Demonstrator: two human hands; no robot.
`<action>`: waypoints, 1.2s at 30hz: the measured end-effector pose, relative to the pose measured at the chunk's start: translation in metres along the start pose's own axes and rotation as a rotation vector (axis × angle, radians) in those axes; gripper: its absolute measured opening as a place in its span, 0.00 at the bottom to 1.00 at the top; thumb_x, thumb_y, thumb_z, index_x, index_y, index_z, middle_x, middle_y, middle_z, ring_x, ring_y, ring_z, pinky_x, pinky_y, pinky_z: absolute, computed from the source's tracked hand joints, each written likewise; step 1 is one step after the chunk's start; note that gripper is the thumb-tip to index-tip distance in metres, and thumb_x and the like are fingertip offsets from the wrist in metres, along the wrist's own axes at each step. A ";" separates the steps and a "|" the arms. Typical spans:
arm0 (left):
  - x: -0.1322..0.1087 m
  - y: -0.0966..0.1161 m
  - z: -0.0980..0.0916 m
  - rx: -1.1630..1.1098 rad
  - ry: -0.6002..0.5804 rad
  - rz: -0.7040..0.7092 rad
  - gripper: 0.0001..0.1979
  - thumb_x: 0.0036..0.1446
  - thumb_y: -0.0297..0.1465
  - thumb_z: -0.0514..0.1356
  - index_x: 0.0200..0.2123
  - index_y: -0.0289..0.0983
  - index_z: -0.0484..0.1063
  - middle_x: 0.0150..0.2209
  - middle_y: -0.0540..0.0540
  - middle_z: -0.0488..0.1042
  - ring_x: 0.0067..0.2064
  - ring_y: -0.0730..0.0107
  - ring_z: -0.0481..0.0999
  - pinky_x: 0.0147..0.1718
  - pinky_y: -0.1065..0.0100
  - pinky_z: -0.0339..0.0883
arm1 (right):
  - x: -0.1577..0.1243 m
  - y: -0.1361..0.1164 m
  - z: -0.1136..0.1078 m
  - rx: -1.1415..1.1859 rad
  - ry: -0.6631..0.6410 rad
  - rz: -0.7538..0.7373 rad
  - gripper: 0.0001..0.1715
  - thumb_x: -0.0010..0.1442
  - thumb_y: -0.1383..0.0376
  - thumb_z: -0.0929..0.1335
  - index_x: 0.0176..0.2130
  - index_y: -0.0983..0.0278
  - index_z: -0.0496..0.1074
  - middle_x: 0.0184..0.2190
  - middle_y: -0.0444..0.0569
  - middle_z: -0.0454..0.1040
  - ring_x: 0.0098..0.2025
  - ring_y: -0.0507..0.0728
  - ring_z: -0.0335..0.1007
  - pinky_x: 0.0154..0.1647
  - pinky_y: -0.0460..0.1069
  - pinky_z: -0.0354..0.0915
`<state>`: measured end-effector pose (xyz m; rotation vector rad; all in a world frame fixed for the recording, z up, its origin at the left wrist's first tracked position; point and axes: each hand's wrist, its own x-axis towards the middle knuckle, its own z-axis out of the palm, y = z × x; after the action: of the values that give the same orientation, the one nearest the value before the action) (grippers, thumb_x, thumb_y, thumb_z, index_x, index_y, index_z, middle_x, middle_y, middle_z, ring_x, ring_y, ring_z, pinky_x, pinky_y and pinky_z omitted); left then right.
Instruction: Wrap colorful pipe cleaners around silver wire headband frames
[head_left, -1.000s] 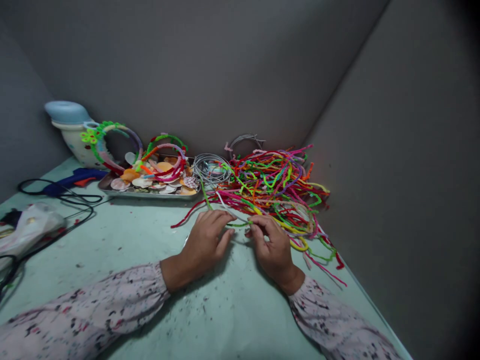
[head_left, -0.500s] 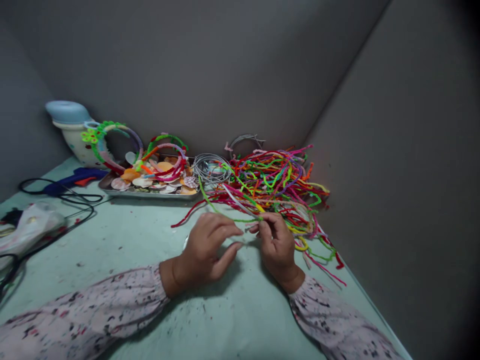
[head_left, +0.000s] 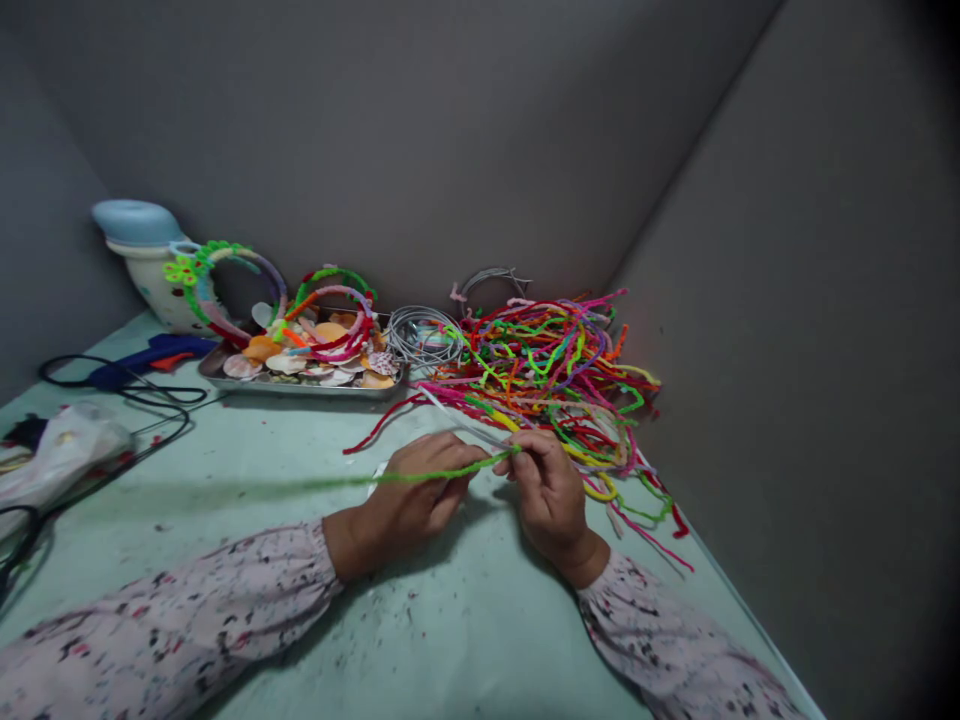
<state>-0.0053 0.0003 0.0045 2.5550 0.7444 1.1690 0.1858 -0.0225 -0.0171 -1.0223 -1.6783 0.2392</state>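
My right hand (head_left: 551, 500) pinches the end of a bright green pipe cleaner (head_left: 427, 476) together with a thin pale grey wire (head_left: 461, 423), thumb against forefinger. From that pinch the wire slants up and to the left, over the edge of the coloured heap. The pipe cleaner runs left across my left hand (head_left: 416, 500), its far end blurred by motion over the table. My left hand's thumb and forefinger are closed at the pipe cleaner, a short way from the right fingertips. How the wire and pipe cleaner join is hidden between my right fingers.
A tangled heap of coloured pipe cleaners (head_left: 555, 350) lies behind my right hand. Left of it are a wire coil (head_left: 425, 338) and a metal tray (head_left: 300, 390) of shells, with decorated hoops (head_left: 279, 285). A blue-lidded container (head_left: 139, 260), a black cable (head_left: 184, 425) and a plastic bag (head_left: 71, 450) stand farther left.
The green pipe cleaner's free length has swung from behind the hands to the left, over my left hand. My left fingers, apart before, have closed. The wire's far end has shifted left.
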 end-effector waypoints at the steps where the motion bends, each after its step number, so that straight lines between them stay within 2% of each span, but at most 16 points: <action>1: 0.000 0.001 -0.001 0.022 0.022 0.041 0.12 0.59 0.24 0.52 0.45 0.37 0.69 0.37 0.43 0.74 0.39 0.67 0.71 0.37 0.65 0.64 | 0.001 -0.001 0.000 -0.008 -0.023 -0.002 0.10 0.63 0.69 0.61 0.44 0.61 0.66 0.28 0.45 0.71 0.34 0.55 0.71 0.40 0.53 0.68; 4: 0.001 0.001 -0.002 0.123 0.130 0.107 0.08 0.59 0.27 0.54 0.40 0.38 0.72 0.34 0.45 0.74 0.35 0.70 0.71 0.34 0.67 0.62 | 0.005 -0.004 -0.002 -0.015 -0.088 -0.010 0.09 0.63 0.69 0.61 0.43 0.61 0.66 0.30 0.45 0.71 0.30 0.53 0.70 0.37 0.50 0.68; 7: 0.001 0.000 -0.002 0.232 0.243 0.109 0.06 0.59 0.29 0.57 0.35 0.41 0.74 0.29 0.49 0.72 0.32 0.72 0.69 0.33 0.68 0.59 | 0.007 -0.006 -0.002 -0.034 -0.110 -0.035 0.09 0.62 0.69 0.61 0.43 0.61 0.67 0.33 0.47 0.71 0.30 0.52 0.70 0.35 0.50 0.68; 9: 0.002 -0.001 -0.002 0.292 0.277 0.090 0.05 0.58 0.30 0.58 0.34 0.42 0.75 0.30 0.49 0.71 0.34 0.70 0.68 0.35 0.66 0.58 | 0.007 -0.006 -0.002 -0.054 -0.116 -0.054 0.10 0.62 0.70 0.61 0.43 0.61 0.67 0.35 0.48 0.71 0.32 0.53 0.70 0.35 0.50 0.68; 13: 0.004 0.000 -0.002 0.343 0.250 0.014 0.05 0.56 0.31 0.60 0.37 0.42 0.74 0.35 0.47 0.72 0.39 0.66 0.68 0.41 0.61 0.57 | 0.008 -0.006 -0.001 -0.070 -0.151 -0.094 0.11 0.61 0.71 0.62 0.44 0.60 0.67 0.37 0.49 0.71 0.37 0.54 0.70 0.38 0.51 0.68; 17: 0.004 0.001 -0.001 0.323 0.202 -0.005 0.06 0.57 0.31 0.59 0.38 0.41 0.73 0.36 0.46 0.72 0.40 0.65 0.68 0.43 0.60 0.57 | 0.006 -0.007 0.000 -0.083 -0.188 -0.126 0.12 0.61 0.72 0.62 0.44 0.61 0.67 0.37 0.49 0.72 0.41 0.55 0.69 0.41 0.52 0.68; 27: 0.003 -0.001 -0.002 0.251 0.122 0.024 0.04 0.58 0.29 0.58 0.37 0.39 0.72 0.32 0.48 0.73 0.37 0.68 0.68 0.42 0.61 0.55 | 0.005 -0.005 0.001 -0.093 -0.217 -0.142 0.12 0.61 0.72 0.62 0.45 0.61 0.66 0.38 0.50 0.71 0.42 0.55 0.69 0.43 0.52 0.68; 36: 0.004 -0.003 -0.002 0.247 0.129 0.053 0.03 0.58 0.30 0.58 0.34 0.38 0.72 0.31 0.48 0.74 0.36 0.68 0.68 0.40 0.61 0.56 | 0.005 -0.004 0.001 -0.098 -0.228 -0.157 0.12 0.61 0.72 0.62 0.44 0.62 0.66 0.38 0.50 0.71 0.42 0.55 0.69 0.42 0.51 0.67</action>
<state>-0.0054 0.0052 0.0069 2.7322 0.9079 1.3459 0.1828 -0.0213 -0.0118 -0.9575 -1.9841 0.1768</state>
